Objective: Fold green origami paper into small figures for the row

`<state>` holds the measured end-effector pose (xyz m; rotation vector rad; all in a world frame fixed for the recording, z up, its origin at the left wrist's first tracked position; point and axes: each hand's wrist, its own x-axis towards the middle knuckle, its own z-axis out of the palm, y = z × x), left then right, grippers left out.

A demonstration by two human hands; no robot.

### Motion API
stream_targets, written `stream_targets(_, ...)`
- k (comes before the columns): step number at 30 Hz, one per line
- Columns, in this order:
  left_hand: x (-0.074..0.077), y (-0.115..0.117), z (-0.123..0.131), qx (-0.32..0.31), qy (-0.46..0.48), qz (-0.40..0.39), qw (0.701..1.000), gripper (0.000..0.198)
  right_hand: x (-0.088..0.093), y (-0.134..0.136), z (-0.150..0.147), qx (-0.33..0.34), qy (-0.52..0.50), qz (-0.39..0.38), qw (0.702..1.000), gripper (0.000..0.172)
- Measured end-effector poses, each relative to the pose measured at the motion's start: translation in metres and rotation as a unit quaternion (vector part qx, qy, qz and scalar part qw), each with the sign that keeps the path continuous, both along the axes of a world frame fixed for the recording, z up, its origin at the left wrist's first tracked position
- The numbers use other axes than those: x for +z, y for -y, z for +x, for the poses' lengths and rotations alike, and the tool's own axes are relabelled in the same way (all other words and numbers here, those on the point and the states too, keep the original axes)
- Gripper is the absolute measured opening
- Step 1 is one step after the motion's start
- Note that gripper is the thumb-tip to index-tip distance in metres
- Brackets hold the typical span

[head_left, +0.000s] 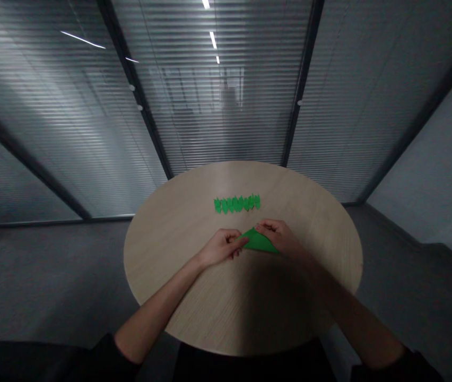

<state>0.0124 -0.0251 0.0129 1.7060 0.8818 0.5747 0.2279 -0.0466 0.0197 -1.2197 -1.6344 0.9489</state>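
Observation:
A green sheet of paper (pixel 258 242), folded into a triangle, lies on the round wooden table (pixel 194 297) between my hands. My left hand (pixel 222 246) is closed, its fingertips pinching the paper's left edge. My right hand (pixel 279 237) is closed too, its fingers pressing on the paper's top corner and covering its right part. Farther back on the table a row of several small folded green paper pieces (pixel 237 203) lies side by side.
The table stands close to a wall of glass panels with horizontal blinds (pixel 226 95) and dark frames. Grey carpeted floor (pixel 51 276) surrounds the table on the left and right. The room is dim.

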Motion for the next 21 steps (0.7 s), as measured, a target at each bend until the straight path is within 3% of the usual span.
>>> stream_targets(12, 0.008, -0.002, -0.007, -0.016, -0.043, 0.041, 0.998, 0.063, 0.004, 0.002, 0.000, -0.007, -0.011, -0.017, 1.000, 0.031)
stream_targets(16, 0.010, 0.001, -0.002, 0.013, 0.012, 0.058, 0.998, 0.050, 0.008, 0.005, -0.003, 0.000, -0.017, -0.033, 0.999, 0.031)
stream_targets(21, 0.005, 0.004, 0.002, -0.029, 0.007, 0.006, 1.000, 0.044, 0.006, 0.005, -0.007, 0.006, -0.020, -0.022, 1.000, 0.032)
